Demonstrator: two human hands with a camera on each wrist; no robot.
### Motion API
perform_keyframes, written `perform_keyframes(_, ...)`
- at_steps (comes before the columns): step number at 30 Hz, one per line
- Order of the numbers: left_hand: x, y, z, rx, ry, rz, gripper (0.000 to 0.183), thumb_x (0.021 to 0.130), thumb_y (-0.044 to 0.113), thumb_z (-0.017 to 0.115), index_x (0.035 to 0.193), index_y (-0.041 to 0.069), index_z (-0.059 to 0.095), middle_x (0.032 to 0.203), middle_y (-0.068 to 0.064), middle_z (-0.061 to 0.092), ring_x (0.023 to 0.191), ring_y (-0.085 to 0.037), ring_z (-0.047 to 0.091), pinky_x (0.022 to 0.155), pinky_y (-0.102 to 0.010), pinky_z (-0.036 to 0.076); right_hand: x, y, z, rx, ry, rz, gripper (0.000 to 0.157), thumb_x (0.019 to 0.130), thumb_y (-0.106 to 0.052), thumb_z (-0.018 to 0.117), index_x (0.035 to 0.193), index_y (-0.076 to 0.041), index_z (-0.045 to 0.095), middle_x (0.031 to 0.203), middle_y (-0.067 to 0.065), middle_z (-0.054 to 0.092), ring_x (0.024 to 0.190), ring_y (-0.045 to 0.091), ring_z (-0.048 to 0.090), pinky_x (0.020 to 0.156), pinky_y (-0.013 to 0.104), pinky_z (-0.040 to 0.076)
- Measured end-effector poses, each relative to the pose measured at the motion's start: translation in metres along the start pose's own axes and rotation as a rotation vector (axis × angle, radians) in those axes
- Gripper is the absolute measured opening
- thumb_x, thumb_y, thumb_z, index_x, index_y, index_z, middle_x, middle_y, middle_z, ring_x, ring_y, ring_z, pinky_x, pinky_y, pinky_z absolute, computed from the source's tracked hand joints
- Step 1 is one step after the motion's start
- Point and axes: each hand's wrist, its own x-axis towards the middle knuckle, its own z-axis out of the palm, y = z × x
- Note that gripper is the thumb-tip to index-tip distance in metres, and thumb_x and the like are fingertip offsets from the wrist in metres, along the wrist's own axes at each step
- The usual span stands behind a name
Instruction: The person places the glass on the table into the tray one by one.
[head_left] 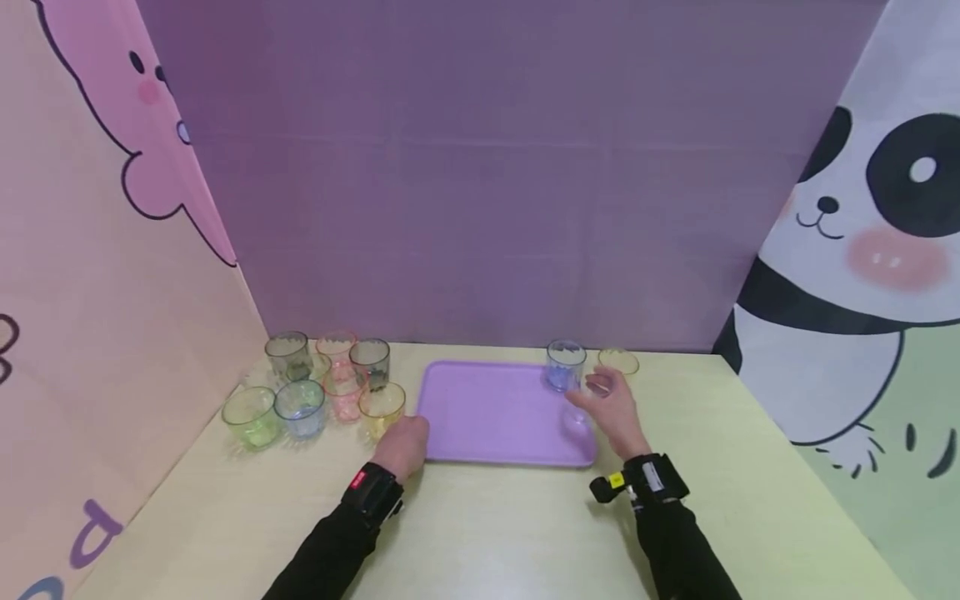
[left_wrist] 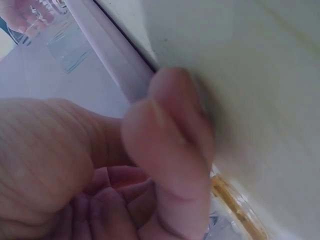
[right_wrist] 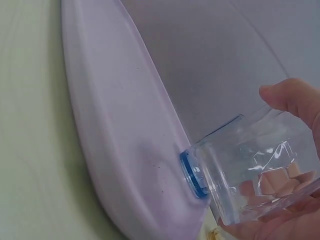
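A purple tray lies on the table between my hands. At its left edge, my left hand pinches the rim between thumb and curled fingers. My right hand, over the tray's right side, holds a clear glass, its thumb on one side and fingers seen through the wall on the other. Just behind that, a blue glass stands upright at the tray's back right corner. A yellow glass stands beyond my right hand, mostly hidden by it. Close to my left knuckles is another yellow glass.
Left of the tray several coloured glasses crowd together, among them a green glass, a light blue glass, a pink glass and a grey glass. A purple backdrop closes off the table's far edge.
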Motion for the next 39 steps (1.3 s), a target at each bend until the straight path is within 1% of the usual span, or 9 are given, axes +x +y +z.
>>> perform_keyframes(4, 0.0, -0.001, 0.002, 0.011, -0.007, -0.007, 0.008, 0.075, -0.006, 0.058, 0.071, 0.001, 0.058, 0.071, -0.013, 0.061, 0.061, -0.026, 0.058, 0.052, -0.038, 0.048, -0.004, 0.0, 0.004, 0.015, -0.023, 0.003, 0.088, 0.066, -0.025, 0.081, 0.135, -0.005, 0.03, 0.13, 0.019, 0.044, 0.12, 0.032, 0.042, 0.098, 0.043, 0.037)
perform_keyframes(8, 0.0, -0.001, 0.002, 0.012, 0.002, -0.001, 0.008, 0.075, -0.006, 0.058, 0.071, 0.001, 0.058, 0.07, -0.013, 0.06, 0.061, -0.025, 0.058, 0.052, -0.038, 0.048, -0.002, 0.002, 0.008, -0.005, -0.04, -0.008, 0.089, 0.064, -0.029, 0.082, 0.135, -0.008, 0.032, 0.129, 0.018, 0.046, 0.119, 0.032, 0.043, 0.097, 0.044, 0.037)
perform_keyframes(14, 0.0, 0.001, 0.0, 0.017, 0.01, 0.01, 0.008, 0.074, -0.006, 0.058, 0.071, 0.001, 0.058, 0.07, -0.013, 0.06, 0.061, -0.026, 0.058, 0.052, -0.038, 0.048, 0.007, 0.008, 0.011, -0.093, -0.054, -0.029, 0.091, 0.061, -0.037, 0.081, 0.133, -0.009, 0.034, 0.129, 0.017, 0.047, 0.118, 0.031, 0.044, 0.098, 0.047, 0.036)
perform_keyframes(20, -0.002, 0.002, 0.0, 0.024, 0.031, 0.025, 0.009, 0.074, -0.005, 0.058, 0.069, 0.001, 0.058, 0.069, -0.013, 0.06, 0.06, -0.026, 0.058, 0.05, -0.037, 0.048, 0.008, 0.009, 0.014, -0.159, -0.041, 0.019, 0.09, 0.062, -0.035, 0.081, 0.132, -0.005, 0.033, 0.127, 0.018, 0.047, 0.117, 0.032, 0.044, 0.098, 0.046, 0.036)
perform_keyframes(23, -0.002, 0.001, -0.001, 0.023, 0.038, 0.022, 0.009, 0.074, -0.006, 0.058, 0.069, 0.002, 0.058, 0.069, -0.012, 0.06, 0.06, -0.025, 0.058, 0.05, -0.037, 0.048, 0.007, 0.007, 0.016, -0.162, -0.047, 0.026, 0.09, 0.063, -0.034, 0.081, 0.133, -0.004, 0.033, 0.129, 0.019, 0.046, 0.119, 0.033, 0.042, 0.099, 0.046, 0.035)
perform_keyframes(31, -0.003, 0.001, -0.001, 0.025, 0.055, 0.034, 0.009, 0.073, -0.006, 0.058, 0.068, 0.001, 0.058, 0.069, -0.013, 0.061, 0.06, -0.026, 0.059, 0.05, -0.037, 0.048, 0.007, 0.005, 0.019, -0.177, -0.046, 0.032, 0.093, 0.062, -0.036, 0.082, 0.133, -0.004, 0.031, 0.131, 0.02, 0.043, 0.12, 0.034, 0.041, 0.099, 0.047, 0.034)
perform_keyframes(39, -0.004, 0.002, -0.002, 0.031, 0.079, 0.051, 0.01, 0.073, -0.006, 0.058, 0.066, 0.001, 0.058, 0.067, -0.013, 0.061, 0.058, -0.026, 0.058, 0.048, -0.038, 0.047, 0.008, 0.007, 0.022, -0.177, -0.04, 0.008, 0.092, 0.063, -0.033, 0.081, 0.133, -0.002, 0.03, 0.129, 0.021, 0.044, 0.119, 0.036, 0.041, 0.099, 0.048, 0.034)
